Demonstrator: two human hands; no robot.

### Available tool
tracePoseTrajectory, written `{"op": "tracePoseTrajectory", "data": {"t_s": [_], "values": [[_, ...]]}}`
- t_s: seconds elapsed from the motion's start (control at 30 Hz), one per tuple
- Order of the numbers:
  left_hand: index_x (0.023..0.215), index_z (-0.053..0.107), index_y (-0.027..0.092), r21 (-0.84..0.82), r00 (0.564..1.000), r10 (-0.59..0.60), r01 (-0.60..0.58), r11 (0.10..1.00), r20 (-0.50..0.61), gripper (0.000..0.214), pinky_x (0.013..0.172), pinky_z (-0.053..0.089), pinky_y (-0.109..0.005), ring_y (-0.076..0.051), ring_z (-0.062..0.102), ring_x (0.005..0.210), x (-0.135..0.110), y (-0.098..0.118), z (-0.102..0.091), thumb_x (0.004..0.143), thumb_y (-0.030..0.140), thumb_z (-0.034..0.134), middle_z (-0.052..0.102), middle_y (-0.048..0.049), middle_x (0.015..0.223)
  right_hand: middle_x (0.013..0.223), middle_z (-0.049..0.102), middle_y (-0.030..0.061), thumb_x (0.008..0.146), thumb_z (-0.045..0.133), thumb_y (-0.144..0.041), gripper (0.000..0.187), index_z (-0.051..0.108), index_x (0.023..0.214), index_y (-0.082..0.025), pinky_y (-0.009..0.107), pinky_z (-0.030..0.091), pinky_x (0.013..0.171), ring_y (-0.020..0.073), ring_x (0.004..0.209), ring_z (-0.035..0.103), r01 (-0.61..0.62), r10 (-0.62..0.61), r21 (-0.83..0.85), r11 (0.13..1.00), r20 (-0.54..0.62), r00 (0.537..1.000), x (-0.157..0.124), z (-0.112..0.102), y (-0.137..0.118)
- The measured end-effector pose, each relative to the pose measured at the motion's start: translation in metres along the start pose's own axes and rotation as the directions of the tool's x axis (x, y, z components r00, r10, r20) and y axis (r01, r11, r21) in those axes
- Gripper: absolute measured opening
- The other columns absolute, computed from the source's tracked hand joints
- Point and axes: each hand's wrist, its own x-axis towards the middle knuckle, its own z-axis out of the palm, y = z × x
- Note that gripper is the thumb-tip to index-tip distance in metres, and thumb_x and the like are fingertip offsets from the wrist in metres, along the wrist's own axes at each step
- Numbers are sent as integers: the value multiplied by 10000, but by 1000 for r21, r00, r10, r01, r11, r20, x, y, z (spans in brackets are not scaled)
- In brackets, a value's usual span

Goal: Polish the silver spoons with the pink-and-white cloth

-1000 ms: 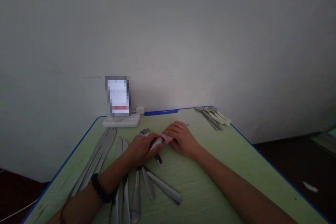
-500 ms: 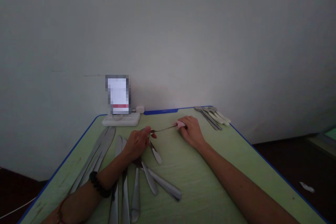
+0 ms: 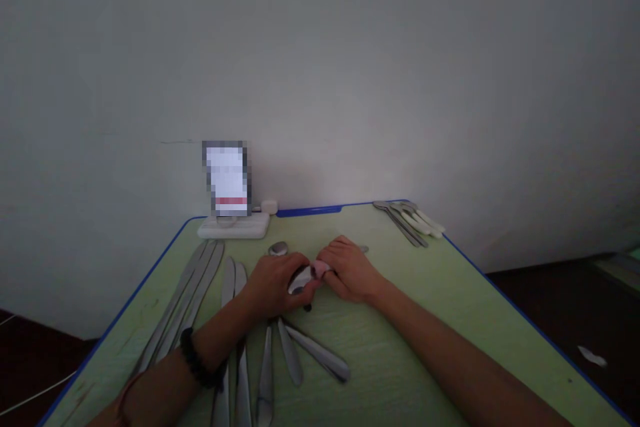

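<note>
In the head view, the spoon lies with its long axis left to right across the tabletop, just above the surface. Its bowl shows past the knuckles of the left hand, and a thin tip shows beyond the right hand. Both hands sit on the shaft, nearly touching. The left fingers are curled closed near the bowl, and the right fingers pinch a pink cloth narrowly against the shaft. The shaft itself is hidden under the hands. We cannot tell whether the bright strip between them is the spoon or one of the knives lying under the left wrist. The dim light blurs the far spoons.
</note>
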Motion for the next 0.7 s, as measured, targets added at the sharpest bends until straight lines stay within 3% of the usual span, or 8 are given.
{"op": "tracePoseTrajectory", "data": {"t_s": [0.13,0.27,0.43,0.57,0.7], "values": [[790,601,183,79,997,28,-22,997,-75,189,531,384,-235,-138,576,544,-1,-4,0,762,348,513,632,-7,634,663,572,20,806,406,-181,217,582,681,-197,326,318,782,159,684,499,-21,19,34,999,47,999,-4,-12,15],[789,593,180,63,987,39,-29,998,-158,179,544,410,-231,-137,586,565,-1,-5,2,753,342,526,632,-13,649,684,586,28,804,394,-165,231,586,678,-190,331,309,794,166,718,508,-78,78,28,997,5,997,-10,-19,33],[840,584,182,-138,941,-99,57,989,-323,197,573,451,-209,-123,595,612,-2,-5,5,762,362,574,644,-13,710,738,604,35,822,382,-174,240,593,708,-183,320,316,764,172,745,501,-171,174,40,984,-106,979,-16,-16,45],[929,594,168,-379,930,-229,109,919,-287,298,561,469,-204,-119,584,631,-1,-5,2,732,386,643,643,-19,794,711,602,21,842,357,-170,301,594,659,-189,296,334,734,163,719,513,-187,201,115,976,-127,971,-18,-12,40],[1069,620,185,-501,955,-219,92,861,-201,400,590,491,-232,-113,568,623,1,-5,0,736,404,650,632,-27,853,680,590,11,852,359,-157,298,604,685,-189,275,359,713,153,678,520,-187,206,186,965,-89,974,-13,-6,19]]}}
